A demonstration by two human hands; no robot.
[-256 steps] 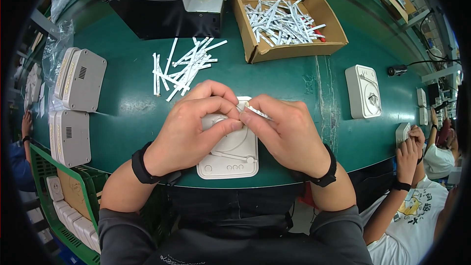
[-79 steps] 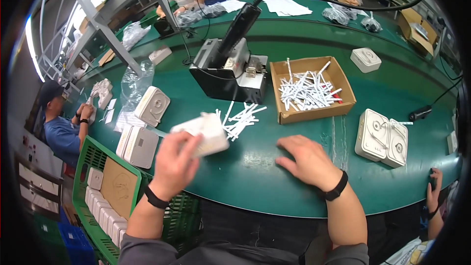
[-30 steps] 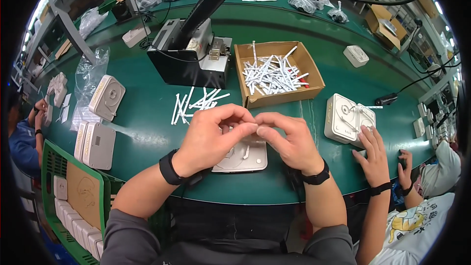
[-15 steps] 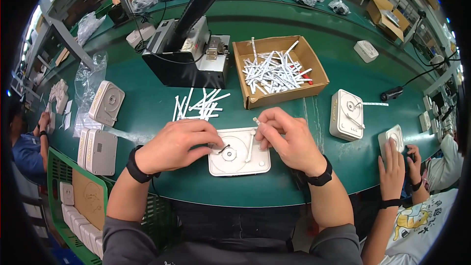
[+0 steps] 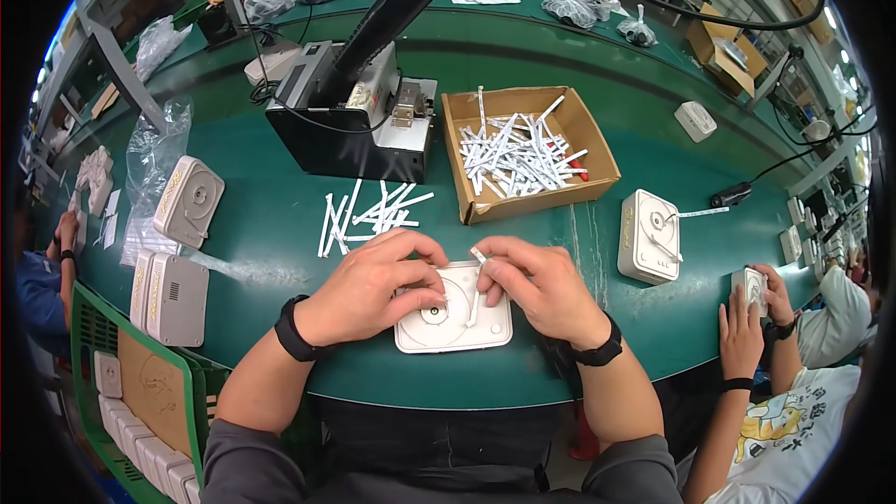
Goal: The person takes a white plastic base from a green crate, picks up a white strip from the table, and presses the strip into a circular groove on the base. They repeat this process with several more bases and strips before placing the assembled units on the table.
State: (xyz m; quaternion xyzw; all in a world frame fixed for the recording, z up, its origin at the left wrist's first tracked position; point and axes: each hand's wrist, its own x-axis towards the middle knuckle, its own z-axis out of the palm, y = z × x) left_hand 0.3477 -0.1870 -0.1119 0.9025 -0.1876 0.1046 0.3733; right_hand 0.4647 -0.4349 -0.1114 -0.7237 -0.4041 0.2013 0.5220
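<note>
In front of me a white device shaped like a small record player (image 5: pixel 455 334) lies flat on the green table, with a round disc and a slim arm on its face. The curled fingers of my left hand (image 5: pixel 378 282) press together over the disc; whatever is between the fingertips is hidden. Between thumb and forefinger, my right hand (image 5: pixel 546 294) pinches a short white printed strip (image 5: pixel 479 255) above the device's far edge, by the slim arm. Loose white strips (image 5: pixel 378 215) lie scattered beyond my left hand.
A cardboard box (image 5: pixel 537 203) full of strips stands ahead, beside a black machine (image 5: pixel 350 151). Similar white devices stand left (image 5: pixel 189 203) and right (image 5: pixel 651 238), the right one with a strip sticking out. A green crate (image 5: pixel 86 345) is at lower left. A co-worker's hands (image 5: pixel 742 331) hold another device.
My left hand has moved right over the disc, its fingers drawing together and covering a short dark piece seen there earlier. My right hand has shifted slightly left with the strip.
</note>
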